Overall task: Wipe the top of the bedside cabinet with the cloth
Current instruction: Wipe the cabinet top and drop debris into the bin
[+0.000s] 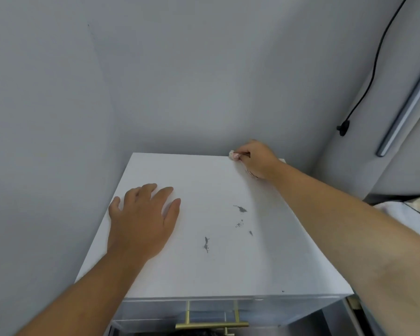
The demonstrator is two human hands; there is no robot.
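The white bedside cabinet (204, 270) fills the middle of the view, its flat top facing me. Dark grey smudges (240, 209) mark the top right of centre. At the far right corner, against the wall, my right hand (255, 161) is closed around a small pink-and-white cloth (234, 155); only bits of the cloth show past the fingers and under the palm. My left hand (143, 219) rests flat on the left part of the top, fingers spread, holding nothing.
Grey walls close in behind and to the left of the cabinet. A black cable (374, 69) with a plug hangs on the right wall beside a metal bar (407, 107). A brass drawer handle (211, 324) sits below the front edge. Bedding (407, 212) lies at right.
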